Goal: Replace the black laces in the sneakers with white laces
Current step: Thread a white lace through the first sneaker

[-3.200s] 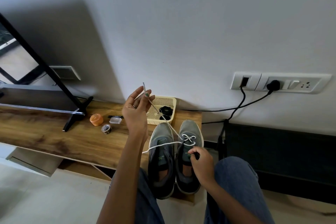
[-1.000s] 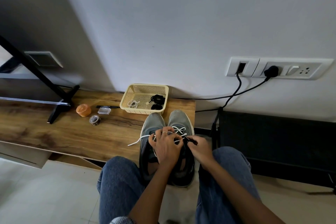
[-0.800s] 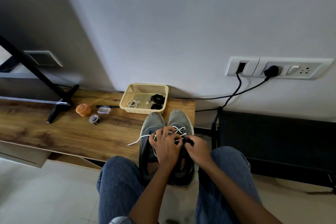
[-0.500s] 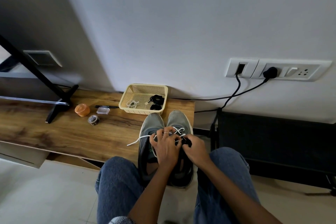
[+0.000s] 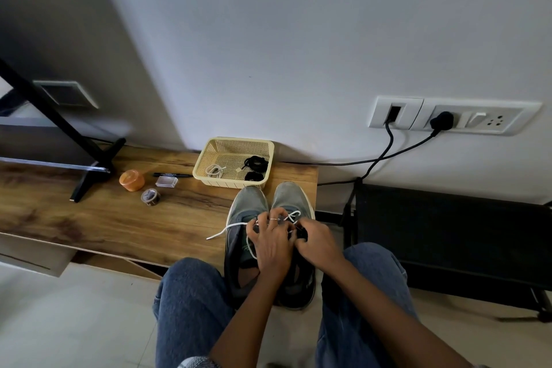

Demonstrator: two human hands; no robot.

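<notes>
Sneakers [image 5: 270,236] are set side by side at the right end of the wooden counter [image 5: 104,218], toes toward the wall, between the person's knees. The left hand [image 5: 270,243] is laid over the tongue area of the two shoes, fingers curled down onto the white lace [image 5: 294,215]; whether the lace is actually pinched cannot be told. The right hand [image 5: 316,240] is pressed close against the left, on the right sneaker, its fingers curled round a small black piece at the eyelets, probably the black lace [image 5: 301,231]. White crossings are seen on the right sneaker just beyond the fingertips, and one loose white end is trailed leftward over the left sneaker onto the counter.

Just beyond the toes, a cream mesh basket [image 5: 206,158] is placed against the wall. A coiled white lace [image 5: 215,170] is held in its left part, and two bundles of black lace [image 5: 254,169] in its right part.

Farther left on the counter, an orange round container [image 5: 131,180], a small clear box [image 5: 166,181], a black pen [image 5: 173,175] and a roll of tape [image 5: 150,196] are grouped near a black stand [image 5: 89,170].
</notes>
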